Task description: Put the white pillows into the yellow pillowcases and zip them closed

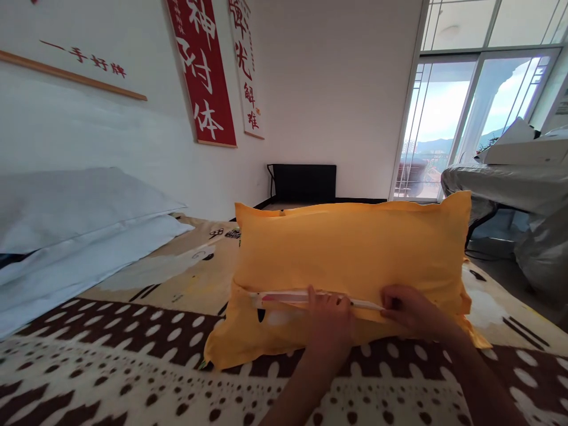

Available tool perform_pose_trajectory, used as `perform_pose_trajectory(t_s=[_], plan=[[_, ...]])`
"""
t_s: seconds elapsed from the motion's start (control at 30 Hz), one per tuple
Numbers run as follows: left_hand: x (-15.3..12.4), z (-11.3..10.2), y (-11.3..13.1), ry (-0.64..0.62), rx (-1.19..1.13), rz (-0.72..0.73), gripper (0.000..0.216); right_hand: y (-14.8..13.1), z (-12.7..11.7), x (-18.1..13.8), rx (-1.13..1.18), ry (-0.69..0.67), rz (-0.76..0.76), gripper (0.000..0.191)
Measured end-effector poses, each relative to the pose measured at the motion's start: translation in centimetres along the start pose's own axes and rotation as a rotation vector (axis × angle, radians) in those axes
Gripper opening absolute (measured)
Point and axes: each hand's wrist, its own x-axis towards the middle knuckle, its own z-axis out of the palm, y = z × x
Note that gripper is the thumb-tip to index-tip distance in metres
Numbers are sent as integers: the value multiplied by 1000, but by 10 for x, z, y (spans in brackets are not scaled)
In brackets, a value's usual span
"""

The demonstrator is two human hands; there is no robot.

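A yellow-orange pillowcase (355, 248) with a pillow inside stands on its long side on the bed, facing me. Along its lower part runs a slit, through which a strip of the white and pink inner pillow (286, 297) shows. My left hand (332, 319) is closed over the lower edge of the slit near its middle, some fingertips hidden behind the cloth. To the right, my right hand (410, 310) pinches the pillowcase's edge at the slit's right part. Below the slit, a dark and pale print marks the cloth.
White pillows (89, 207) lie at the left against the wall. A brown and cream patterned blanket (146, 361) covers the bed. Beyond are a black panel (304, 183), a sliding glass door (448, 124) and a plastic-covered table (510, 186) at the right.
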Motion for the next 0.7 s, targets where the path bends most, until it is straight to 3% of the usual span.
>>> perform_pose_trajectory(t_s=[0.3, 0.5, 0.57, 0.7], plan=[[14, -10, -39, -4, -318, 197, 26, -1, -4, -2, 44, -30, -23, 17], [12, -26, -49, -47, -246, 213, 26, 2, -4, -1, 75, -6, -23, 15], [4, -22, -46, 37, -132, 240, 24, 3, -4, -1, 76, 7, -25, 15], [-20, -2, -38, 327, 56, 297, 23, 5, -3, 0, 80, 2, -27, 15]])
